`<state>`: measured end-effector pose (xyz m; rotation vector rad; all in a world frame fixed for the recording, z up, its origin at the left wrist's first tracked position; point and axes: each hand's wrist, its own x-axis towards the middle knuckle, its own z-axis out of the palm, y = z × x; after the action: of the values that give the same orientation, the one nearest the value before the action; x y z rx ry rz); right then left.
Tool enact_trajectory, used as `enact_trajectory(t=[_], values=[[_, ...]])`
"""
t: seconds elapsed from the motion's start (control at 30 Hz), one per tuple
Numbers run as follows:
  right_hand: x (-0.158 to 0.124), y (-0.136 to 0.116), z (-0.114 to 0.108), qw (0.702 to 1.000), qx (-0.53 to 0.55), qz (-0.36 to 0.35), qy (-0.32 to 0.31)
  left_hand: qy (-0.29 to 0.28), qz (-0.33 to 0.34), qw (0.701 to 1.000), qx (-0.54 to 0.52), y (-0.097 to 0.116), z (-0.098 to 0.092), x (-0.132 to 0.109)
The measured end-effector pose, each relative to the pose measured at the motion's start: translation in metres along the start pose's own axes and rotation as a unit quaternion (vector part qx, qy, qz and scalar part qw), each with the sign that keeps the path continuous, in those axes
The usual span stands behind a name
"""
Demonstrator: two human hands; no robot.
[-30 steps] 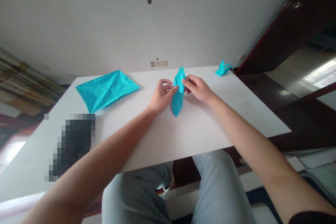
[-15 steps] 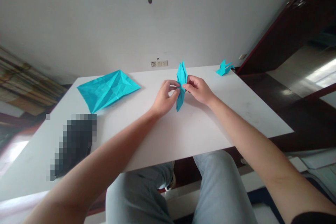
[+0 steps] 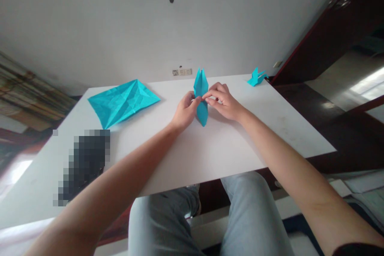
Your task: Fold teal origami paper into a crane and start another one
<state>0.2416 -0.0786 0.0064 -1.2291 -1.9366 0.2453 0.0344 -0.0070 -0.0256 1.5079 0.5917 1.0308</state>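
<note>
A folded piece of turquoise origami paper point(image 3: 201, 84) stands upright between my hands, two narrow points at its top and a rounded flap below. My left hand point(image 3: 186, 109) grips its left edge, the thumb across the front and the fingers behind. From the other side, my right hand point(image 3: 223, 101) pinches at the paper's middle with thumb and fingertips close together. Farther right, a finished-looking turquoise paper crane point(image 3: 256, 77) sits near the table's back corner. An opened, creased turquoise sheet point(image 3: 124, 102) lies flat to the left.
The white table point(image 3: 180, 160) reaches back to a grey wall with power sockets point(image 3: 182, 72). A dark pixelated object point(image 3: 87, 160) lies at the table's left. Beyond the right edge is a dark door point(image 3: 339, 28). My knees are under the front edge.
The folded paper has shifted slightly left and turned, so its broader face shows now. My left thumb lies across it, and my right fingers have moved to its front.
</note>
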Motion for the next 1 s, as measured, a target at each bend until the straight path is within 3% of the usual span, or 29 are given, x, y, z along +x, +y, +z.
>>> enact_trajectory(t=[0.2, 0.43, 0.77, 1.0], values=[[0.001, 0.001, -0.006, 0.998, 0.047, -0.043, -0.027, -0.011, -0.063, 0.995, -0.078, -0.001, -0.007, 0.004], [-0.003, 0.003, -0.008, 0.997, 0.047, -0.053, -0.041, -0.052, -0.087, 0.988, -0.113, -0.002, -0.006, 0.000], [0.000, -0.005, -0.004, 0.997, 0.071, 0.011, 0.030, -0.077, -0.114, 0.986, -0.092, 0.004, -0.007, 0.000], [-0.001, 0.012, 0.014, 0.978, 0.178, 0.070, 0.081, -0.071, -0.109, 0.988, -0.085, 0.009, -0.004, -0.004]])
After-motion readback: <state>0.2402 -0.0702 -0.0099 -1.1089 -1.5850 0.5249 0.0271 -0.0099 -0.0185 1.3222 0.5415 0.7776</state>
